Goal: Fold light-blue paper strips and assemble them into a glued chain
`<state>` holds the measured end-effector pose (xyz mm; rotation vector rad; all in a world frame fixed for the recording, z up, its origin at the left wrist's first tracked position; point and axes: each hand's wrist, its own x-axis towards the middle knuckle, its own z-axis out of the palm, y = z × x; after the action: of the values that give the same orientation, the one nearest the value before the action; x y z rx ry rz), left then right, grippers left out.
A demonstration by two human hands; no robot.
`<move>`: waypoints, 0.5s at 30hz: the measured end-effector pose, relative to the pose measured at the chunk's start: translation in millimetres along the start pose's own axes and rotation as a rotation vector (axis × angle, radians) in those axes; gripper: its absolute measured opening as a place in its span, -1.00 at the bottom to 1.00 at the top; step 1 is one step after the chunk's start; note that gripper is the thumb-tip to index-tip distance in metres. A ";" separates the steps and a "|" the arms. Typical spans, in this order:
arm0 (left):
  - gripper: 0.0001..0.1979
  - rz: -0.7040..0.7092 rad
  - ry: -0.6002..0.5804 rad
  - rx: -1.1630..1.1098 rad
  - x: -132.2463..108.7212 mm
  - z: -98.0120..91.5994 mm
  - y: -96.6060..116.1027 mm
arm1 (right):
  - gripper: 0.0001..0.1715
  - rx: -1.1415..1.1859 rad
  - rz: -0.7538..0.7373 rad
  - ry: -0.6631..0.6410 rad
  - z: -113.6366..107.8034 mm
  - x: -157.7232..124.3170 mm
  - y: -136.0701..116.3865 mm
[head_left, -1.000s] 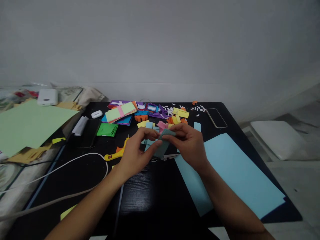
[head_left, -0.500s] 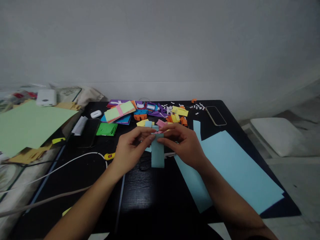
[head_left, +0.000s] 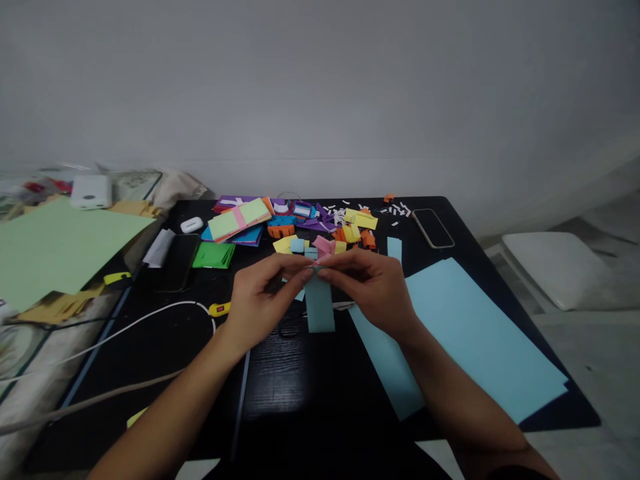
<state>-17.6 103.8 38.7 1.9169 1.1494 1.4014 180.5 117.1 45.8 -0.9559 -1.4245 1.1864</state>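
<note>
Above the black table [head_left: 280, 387], a light blue paper strip [head_left: 319, 308] is pinched at its top by the left hand [head_left: 260, 303] and right hand [head_left: 373, 287], its upper edge being hidden by fingertips [head_left: 305, 274], and a large blue sheet [head_left: 475, 333] is partly covered by the right forearm.

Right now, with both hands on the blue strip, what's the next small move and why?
Probably pinch a crease across the top end of the blue strip: the left hand and right hand meet fingertip to fingertip there, and the rest hangs loose below them.
</note>
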 end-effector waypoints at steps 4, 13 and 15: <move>-0.86 0.029 0.001 0.022 -0.5 -0.9 1.1 | -0.88 -0.026 -0.013 -0.004 0.1 -1.5 -1.3; -0.88 0.006 0.032 0.010 -2.5 -2.0 1.4 | -0.83 -0.036 0.010 -0.011 0.5 -2.9 -3.7; -0.88 0.009 0.043 0.001 -3.1 -2.1 0.4 | -0.75 -0.018 0.022 -0.014 0.7 -3.2 -4.8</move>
<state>-19.8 100.8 38.1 1.9035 1.1633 1.4532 180.5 112.9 49.8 -0.9798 -1.4417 1.2006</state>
